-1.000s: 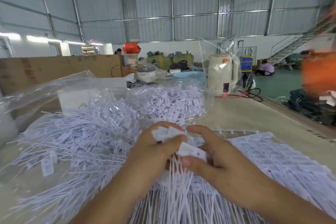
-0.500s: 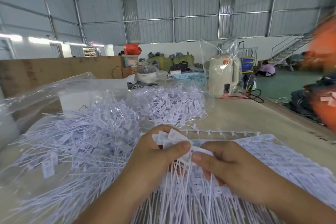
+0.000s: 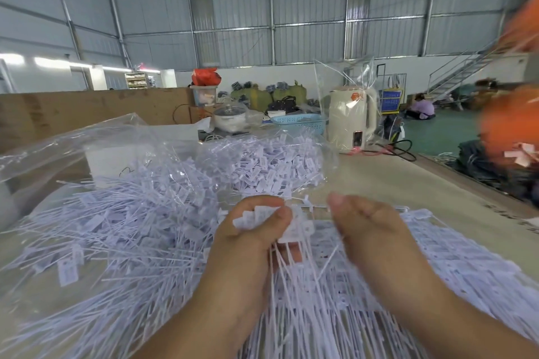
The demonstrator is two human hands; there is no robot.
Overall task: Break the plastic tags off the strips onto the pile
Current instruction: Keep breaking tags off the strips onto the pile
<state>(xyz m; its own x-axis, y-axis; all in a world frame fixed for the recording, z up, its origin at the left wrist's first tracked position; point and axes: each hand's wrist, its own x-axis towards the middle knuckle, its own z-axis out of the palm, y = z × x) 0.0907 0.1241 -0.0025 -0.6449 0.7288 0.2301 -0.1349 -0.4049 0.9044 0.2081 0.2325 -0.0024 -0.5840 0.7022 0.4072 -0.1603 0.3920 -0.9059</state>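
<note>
While a clear bag of tags lies just beyond both hands, the loose pile spreads left of them. Left hand grips a bunch of tags; right hand, blurred, hangs loosely curled, holding nothing, over the strips. Bare tabletop extends right, inside a metal-walled hall.

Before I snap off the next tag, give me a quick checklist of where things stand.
1. Left hand grips a bunch of broken-off tags: ok.
2. Right hand on a tag: not ok, holds nothing.
3. Strips within reach under the right hand: ok.
4. Pile lies left of the left hand, ready for a drop: ok.
5. Next tag's joint to its strip: cannot tell, blurred.
</note>
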